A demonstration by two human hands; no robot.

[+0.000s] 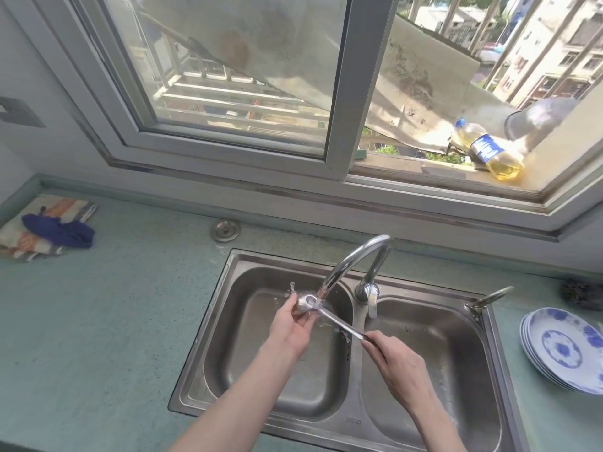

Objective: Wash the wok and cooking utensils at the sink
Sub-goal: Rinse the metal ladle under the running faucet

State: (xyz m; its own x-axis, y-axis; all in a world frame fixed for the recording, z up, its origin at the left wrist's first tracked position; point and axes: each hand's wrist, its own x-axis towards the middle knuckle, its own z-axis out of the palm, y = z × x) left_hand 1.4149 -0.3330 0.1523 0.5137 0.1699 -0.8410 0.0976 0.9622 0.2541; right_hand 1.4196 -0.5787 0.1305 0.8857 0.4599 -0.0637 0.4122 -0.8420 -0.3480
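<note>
At the left edge of the frame, cloths: one folded striped orange-and-cream cloth (pixel 39 223) on the pale green countertop (pixel 130 305), one crumpled dark blue rag (pixel 62 231) lying on top of it.
Centre, above the sink: one round metal cap (pixel 225 230) set in the countertop.
Lower centre, sink: one stainless steel double-bowl sink (pixel 355 419), two bowls; no wok is visible in either.
Left hand (pixel 292 324): fingers curled around the bowl end of the small shiny metal spoon (pixel 329 316), rubbing it over the left bowl.
Spoon: one, held slantwise between both hands, its bowl right under the spout, water splashing off it.
Tap: one curved chrome tap (pixel 355 265) swung over the left bowl, running; one lever below it.
Right hand (pixel 396 360): pinching the far tip of the spoon's handle, over the divider between the bowls.
Doing it well: I judge the step is rinsing the spoon; keep the bowl in the stream, turn it so both faces get water, thumb working the hollow, right hand holding the handle steady and low to limit splashing.
Right of the sink: one small metal side tap (pixel 489 298); one stack of blue-and-white patterned plates (pixel 564 350), about four by their rims.
Upper right, windowsill: one plastic bottle of yellow liquid (pixel 489 151) with a blue label, one grey metal bowl (pixel 538 120) upturned behind it.
</note>
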